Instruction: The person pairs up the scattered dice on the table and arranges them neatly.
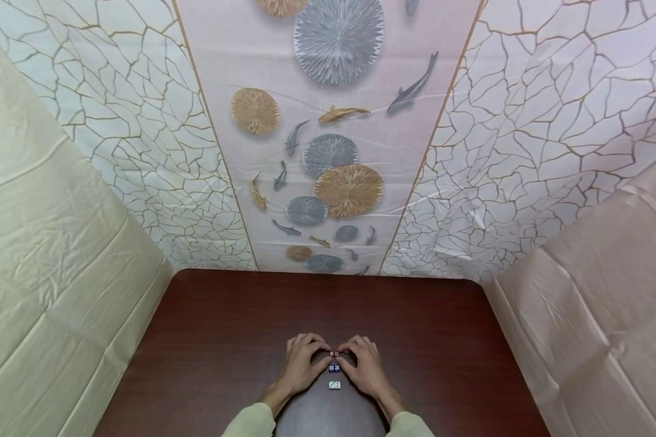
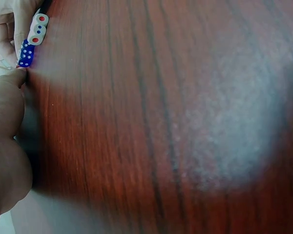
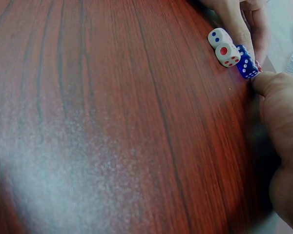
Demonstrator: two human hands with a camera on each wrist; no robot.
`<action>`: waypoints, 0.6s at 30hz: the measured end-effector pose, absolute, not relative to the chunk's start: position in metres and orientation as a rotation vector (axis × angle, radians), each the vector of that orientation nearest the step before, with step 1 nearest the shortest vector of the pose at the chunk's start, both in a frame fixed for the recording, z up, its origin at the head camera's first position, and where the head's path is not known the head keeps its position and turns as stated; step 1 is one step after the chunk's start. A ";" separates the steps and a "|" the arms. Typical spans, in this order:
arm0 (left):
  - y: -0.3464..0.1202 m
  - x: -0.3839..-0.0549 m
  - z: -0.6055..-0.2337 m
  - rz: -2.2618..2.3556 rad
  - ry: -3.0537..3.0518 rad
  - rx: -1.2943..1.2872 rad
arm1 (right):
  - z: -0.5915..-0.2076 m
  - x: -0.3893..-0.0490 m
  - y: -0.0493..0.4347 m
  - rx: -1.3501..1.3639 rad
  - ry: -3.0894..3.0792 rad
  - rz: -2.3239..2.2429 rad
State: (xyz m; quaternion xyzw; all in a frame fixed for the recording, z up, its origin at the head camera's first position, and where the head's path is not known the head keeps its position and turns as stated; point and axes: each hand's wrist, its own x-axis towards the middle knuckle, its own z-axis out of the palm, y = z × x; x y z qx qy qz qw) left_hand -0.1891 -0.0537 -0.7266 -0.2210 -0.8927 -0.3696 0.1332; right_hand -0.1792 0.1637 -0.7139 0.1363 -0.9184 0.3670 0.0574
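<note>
Two small red dice (image 1: 334,354) sit side by side on the dark wood table, farthest from the person. My left hand (image 1: 304,363) comes from the left and pinches the left red die between thumb and index finger. From the other side my right hand (image 1: 365,365) does likewise with the right one. Close behind the thumbs stands a pair of blue dice (image 1: 334,368) with white pips. Nearer the person lie two white dice (image 1: 334,385), their red and blue pips visible in both wrist views. In the left wrist view the thumb hides most of the red dice.
The reddish-brown table (image 1: 218,328) has rounded far corners. A patterned cloth backdrop (image 1: 328,152) with fish and round leaf shapes rises behind it. Plain beige cloth hangs at the left (image 1: 49,255) and right (image 1: 590,285) sides.
</note>
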 end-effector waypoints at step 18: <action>-0.064 -0.175 -0.740 -1.021 -2.460 -0.621 | -0.719 -0.175 0.170 0.493 -2.630 1.168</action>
